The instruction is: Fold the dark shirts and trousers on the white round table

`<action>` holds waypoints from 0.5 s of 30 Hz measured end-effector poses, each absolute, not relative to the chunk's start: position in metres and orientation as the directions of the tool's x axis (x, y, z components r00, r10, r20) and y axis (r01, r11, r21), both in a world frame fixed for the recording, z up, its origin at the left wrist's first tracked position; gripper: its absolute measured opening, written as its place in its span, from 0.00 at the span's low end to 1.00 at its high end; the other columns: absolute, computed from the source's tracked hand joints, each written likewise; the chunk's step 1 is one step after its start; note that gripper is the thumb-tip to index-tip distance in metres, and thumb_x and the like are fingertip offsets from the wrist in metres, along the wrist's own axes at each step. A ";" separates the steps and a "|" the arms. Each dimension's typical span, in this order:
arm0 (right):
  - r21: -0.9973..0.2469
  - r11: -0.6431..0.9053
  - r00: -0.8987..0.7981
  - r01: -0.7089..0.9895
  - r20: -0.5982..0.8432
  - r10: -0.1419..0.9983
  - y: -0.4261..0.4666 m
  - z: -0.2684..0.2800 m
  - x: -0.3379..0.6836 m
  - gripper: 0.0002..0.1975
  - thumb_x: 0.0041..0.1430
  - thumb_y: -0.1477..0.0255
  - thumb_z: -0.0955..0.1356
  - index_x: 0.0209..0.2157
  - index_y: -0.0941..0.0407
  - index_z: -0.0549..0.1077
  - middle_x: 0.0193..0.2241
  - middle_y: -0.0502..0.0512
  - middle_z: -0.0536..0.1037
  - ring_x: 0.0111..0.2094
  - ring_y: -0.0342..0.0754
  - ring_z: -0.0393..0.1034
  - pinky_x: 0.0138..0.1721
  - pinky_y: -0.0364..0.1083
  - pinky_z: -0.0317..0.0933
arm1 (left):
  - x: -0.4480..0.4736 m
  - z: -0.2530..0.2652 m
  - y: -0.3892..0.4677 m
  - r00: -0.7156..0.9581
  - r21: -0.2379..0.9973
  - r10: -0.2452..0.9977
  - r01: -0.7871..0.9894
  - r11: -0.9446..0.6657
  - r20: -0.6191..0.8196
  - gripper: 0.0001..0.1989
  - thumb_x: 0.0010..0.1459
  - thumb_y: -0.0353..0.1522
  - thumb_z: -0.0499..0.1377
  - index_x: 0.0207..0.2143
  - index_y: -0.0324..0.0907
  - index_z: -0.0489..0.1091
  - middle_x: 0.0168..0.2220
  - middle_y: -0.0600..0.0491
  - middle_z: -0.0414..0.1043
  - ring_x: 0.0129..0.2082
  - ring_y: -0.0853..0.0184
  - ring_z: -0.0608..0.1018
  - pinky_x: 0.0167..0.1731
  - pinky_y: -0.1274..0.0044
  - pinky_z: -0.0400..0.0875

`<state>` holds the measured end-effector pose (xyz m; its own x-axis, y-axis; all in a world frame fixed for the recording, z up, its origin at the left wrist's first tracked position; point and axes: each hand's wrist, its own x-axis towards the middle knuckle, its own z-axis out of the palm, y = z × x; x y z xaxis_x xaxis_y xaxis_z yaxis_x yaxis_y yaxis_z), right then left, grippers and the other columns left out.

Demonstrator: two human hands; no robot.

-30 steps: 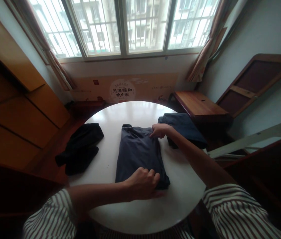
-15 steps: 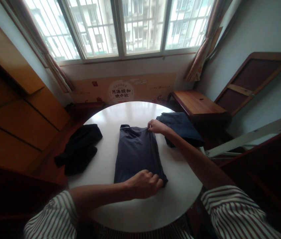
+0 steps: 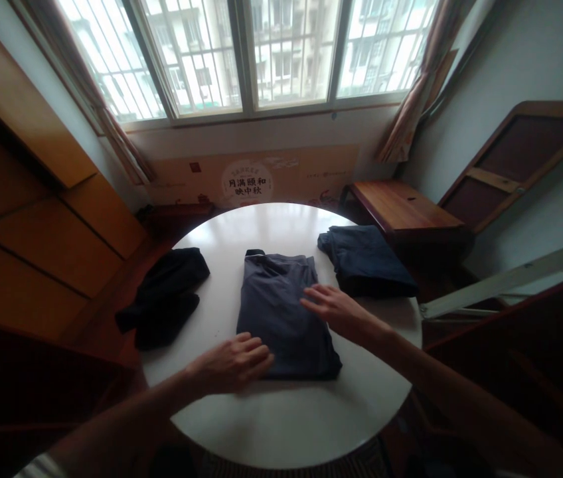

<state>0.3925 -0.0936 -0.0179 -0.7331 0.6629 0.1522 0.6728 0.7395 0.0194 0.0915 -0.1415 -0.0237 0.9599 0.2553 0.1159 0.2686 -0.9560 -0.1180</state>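
A dark grey folded garment, trousers or shorts by the look of its waistband, lies flat in the middle of the round white table. My left hand is over its near left corner, slightly blurred, fingers loosely bent and apart, gripping nothing. Above its right side is my right hand, fingers stretched out over the cloth and holding nothing; whether they touch it I cannot tell. To the right sits a folded navy garment. A black garment lies loosely bunched at the table's left edge.
Beyond the table stand a low wooden table at the right and a dark wooden panel leaning on the wall. Wooden cabinets line the left. A pale metal bar slants in from the right.
My right hand has let go of the garment's far right corner and come nearer. My left hand has released the near right edge and moved left, its fingers loosening.
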 end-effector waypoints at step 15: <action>-0.111 0.937 -0.888 0.332 0.298 0.350 -0.138 -0.058 0.438 0.21 0.65 0.83 0.60 0.56 0.57 0.69 0.58 0.62 0.72 0.64 0.52 0.58 0.66 0.61 0.47 | 0.048 -0.047 -0.103 0.959 0.092 0.101 0.080 -0.993 0.264 0.17 0.69 0.24 0.48 0.56 0.41 0.66 0.56 0.45 0.72 0.62 0.62 0.69 0.64 0.61 0.57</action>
<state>0.4376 -0.1378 -0.0575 -0.8882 0.3500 0.2978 0.3319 0.9367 -0.1111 0.0481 -0.1033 -0.0468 0.9592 0.1015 0.2640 0.0796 -0.9925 0.0924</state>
